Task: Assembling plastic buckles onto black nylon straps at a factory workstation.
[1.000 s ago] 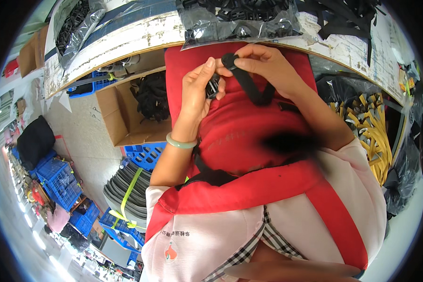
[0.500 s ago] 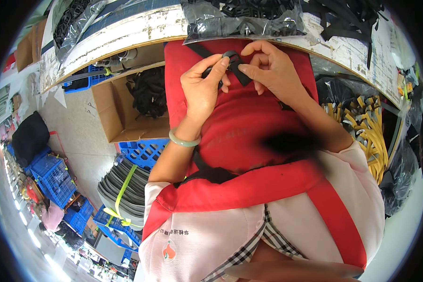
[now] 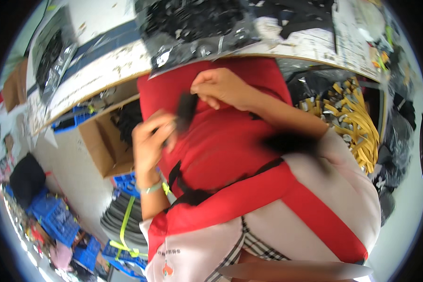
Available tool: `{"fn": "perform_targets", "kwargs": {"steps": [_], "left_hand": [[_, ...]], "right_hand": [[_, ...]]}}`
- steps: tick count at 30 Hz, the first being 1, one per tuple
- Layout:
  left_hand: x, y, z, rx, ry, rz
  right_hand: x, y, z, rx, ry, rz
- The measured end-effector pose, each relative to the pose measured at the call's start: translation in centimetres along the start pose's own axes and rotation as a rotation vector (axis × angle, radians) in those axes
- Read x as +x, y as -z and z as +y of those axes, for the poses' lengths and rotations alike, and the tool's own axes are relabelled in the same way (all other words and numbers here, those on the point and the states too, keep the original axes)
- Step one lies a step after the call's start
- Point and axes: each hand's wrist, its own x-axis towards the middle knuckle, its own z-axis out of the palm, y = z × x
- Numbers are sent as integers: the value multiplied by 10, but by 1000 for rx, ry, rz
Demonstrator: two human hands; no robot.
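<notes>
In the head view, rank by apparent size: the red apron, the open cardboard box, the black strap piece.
1. red apron, largest, though nearest the camera.
2. cardboard box.
3. black strap piece, smallest, blurred, between left hand and right hand.

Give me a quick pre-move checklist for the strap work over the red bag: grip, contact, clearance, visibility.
1. Left hand on black strap: ok, fingers closed at its lower end.
2. Right hand on strap: ok, touching its upper end.
3. Strap over red bag: ok, bag lies on the lap beneath both hands.
4. Strap end or buckle detail: cannot tell, motion blur.
5. Clearance from table edge: ok, hands are below it, apart.
6. Green wristband clear of strap: ok.
</notes>
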Motion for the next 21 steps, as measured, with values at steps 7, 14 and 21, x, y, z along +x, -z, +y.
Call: {"fn": "perform_targets", "kwargs": {"steps": [7, 14, 21], "left_hand": [[-102, 104, 48, 339, -114, 847], [-31, 76, -11, -290, -63, 657], [6, 9, -21, -355, 41, 323]], "right_hand": [[-31, 77, -51, -775, 487, 560], [24, 168, -104, -1353, 1092, 945], [38, 221, -63, -1539, 581, 848]]}}
